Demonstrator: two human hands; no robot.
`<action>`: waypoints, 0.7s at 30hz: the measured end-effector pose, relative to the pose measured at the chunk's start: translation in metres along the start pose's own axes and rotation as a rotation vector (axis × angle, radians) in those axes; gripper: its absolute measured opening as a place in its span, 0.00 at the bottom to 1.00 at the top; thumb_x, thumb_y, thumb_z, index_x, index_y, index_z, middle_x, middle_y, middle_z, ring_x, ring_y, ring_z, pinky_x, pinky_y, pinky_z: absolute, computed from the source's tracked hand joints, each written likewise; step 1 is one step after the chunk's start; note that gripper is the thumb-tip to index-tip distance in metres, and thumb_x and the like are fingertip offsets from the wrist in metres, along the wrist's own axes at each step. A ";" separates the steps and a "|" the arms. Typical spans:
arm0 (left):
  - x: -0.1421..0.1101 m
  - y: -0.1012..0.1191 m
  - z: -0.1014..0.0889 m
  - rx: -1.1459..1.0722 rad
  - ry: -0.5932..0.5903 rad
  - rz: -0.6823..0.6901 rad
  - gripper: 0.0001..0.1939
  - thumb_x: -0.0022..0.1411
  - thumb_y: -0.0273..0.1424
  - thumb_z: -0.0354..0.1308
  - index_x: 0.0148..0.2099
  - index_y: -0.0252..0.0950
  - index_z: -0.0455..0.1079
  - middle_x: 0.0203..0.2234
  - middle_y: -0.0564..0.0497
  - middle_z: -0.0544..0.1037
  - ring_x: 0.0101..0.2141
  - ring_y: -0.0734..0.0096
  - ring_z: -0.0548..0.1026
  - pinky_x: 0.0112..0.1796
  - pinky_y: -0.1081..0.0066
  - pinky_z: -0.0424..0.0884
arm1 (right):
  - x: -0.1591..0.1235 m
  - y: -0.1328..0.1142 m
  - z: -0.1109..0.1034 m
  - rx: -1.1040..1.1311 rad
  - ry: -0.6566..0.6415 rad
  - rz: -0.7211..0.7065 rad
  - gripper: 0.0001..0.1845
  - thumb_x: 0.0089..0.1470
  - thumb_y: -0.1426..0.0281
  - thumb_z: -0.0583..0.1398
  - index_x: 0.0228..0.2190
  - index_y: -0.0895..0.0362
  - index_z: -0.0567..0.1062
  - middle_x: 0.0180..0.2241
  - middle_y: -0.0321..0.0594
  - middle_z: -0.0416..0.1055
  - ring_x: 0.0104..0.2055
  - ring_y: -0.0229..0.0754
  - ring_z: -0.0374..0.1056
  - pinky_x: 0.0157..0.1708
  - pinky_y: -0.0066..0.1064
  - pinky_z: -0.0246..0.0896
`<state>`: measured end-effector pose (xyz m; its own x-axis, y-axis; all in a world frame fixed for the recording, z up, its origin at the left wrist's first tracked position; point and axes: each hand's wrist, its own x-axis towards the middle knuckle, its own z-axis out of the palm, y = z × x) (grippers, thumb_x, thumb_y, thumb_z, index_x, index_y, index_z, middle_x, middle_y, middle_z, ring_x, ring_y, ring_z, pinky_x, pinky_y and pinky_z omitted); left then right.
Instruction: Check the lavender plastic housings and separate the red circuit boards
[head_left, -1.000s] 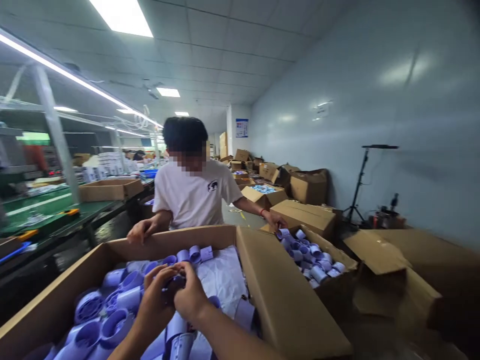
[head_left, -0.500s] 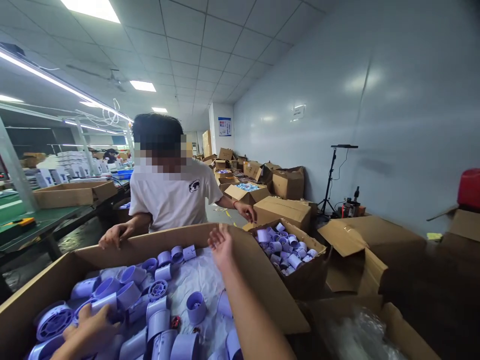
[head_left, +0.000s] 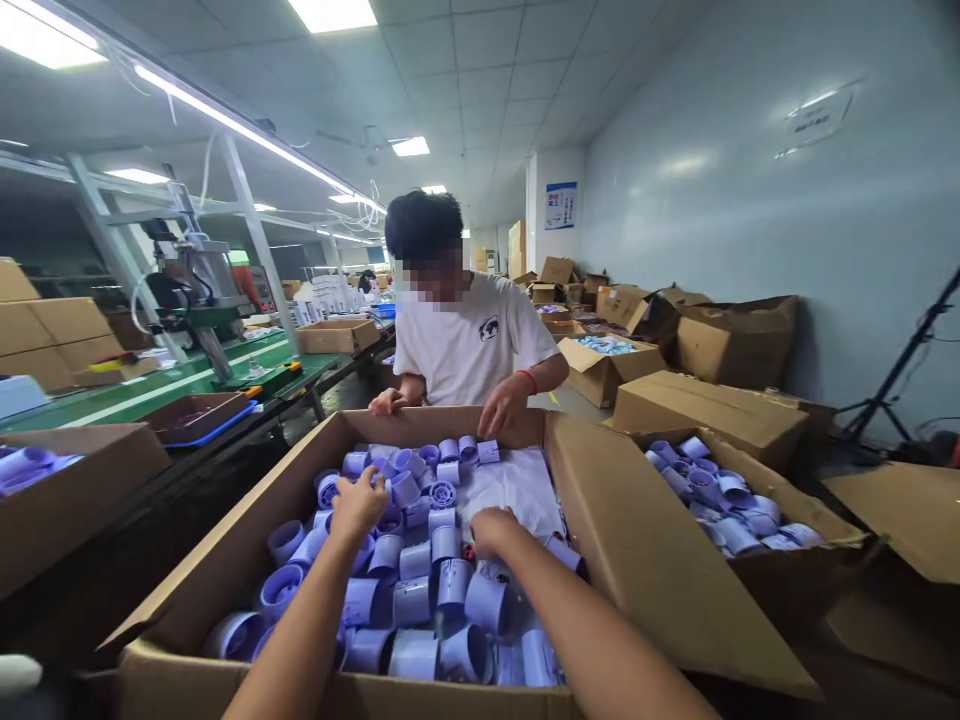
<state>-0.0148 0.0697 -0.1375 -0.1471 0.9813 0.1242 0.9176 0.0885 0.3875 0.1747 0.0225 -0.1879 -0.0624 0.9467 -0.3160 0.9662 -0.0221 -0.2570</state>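
Observation:
A large open cardboard box [head_left: 592, 500] in front of me holds many purple plastic cylindrical housings [head_left: 415, 600], lying at various angles on a white plastic sheet [head_left: 517, 480]. My left hand [head_left: 360, 503] is over the housings on the left, fingers apart and touching or just above them. My right hand [head_left: 493, 532] is low over the sheet near the middle, fingers curled down; what is under them is hidden. Small red wires [head_left: 469, 551] show beside it.
A co-worker [head_left: 465, 330] in a white shirt stands across the box, one hand on its rim and the other reaching over its far edge. A smaller box [head_left: 832, 550] of purple housings stands at right. A green workbench [head_left: 187, 375] with a machine is at left.
My view has turned left. My right hand has come down from the box's far edge to the sheet. My left hand has moved farther into the housings. The co-worker's hand has moved over the box.

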 end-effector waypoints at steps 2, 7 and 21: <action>-0.002 0.003 -0.003 -0.009 -0.001 -0.003 0.22 0.61 0.37 0.42 0.54 0.36 0.65 0.43 0.38 0.75 0.44 0.53 0.75 0.43 0.63 0.67 | -0.002 -0.001 0.002 -0.088 0.015 -0.016 0.20 0.40 0.75 0.64 0.39 0.53 0.77 0.53 0.49 0.67 0.59 0.57 0.57 0.55 0.50 0.50; -0.003 0.010 -0.002 -0.072 -0.085 0.074 0.18 0.60 0.39 0.45 0.43 0.34 0.70 0.34 0.42 0.78 0.40 0.57 0.75 0.38 0.68 0.66 | -0.003 -0.005 0.010 -0.198 0.016 -0.062 0.23 0.40 0.72 0.64 0.42 0.51 0.76 0.53 0.49 0.66 0.60 0.61 0.53 0.54 0.54 0.48; -0.006 0.009 0.015 -0.166 -0.230 0.361 0.10 0.52 0.29 0.52 0.35 0.36 0.74 0.26 0.52 0.77 0.30 0.69 0.73 0.32 0.74 0.63 | 0.002 0.014 -0.007 -0.012 0.227 -0.091 0.09 0.36 0.78 0.66 0.23 0.53 0.79 0.39 0.46 0.76 0.54 0.61 0.59 0.49 0.49 0.53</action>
<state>-0.0003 0.0677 -0.1489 0.2743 0.9584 0.0793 0.8206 -0.2762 0.5003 0.1898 0.0261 -0.1858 -0.0929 0.9926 -0.0781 0.9622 0.0693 -0.2635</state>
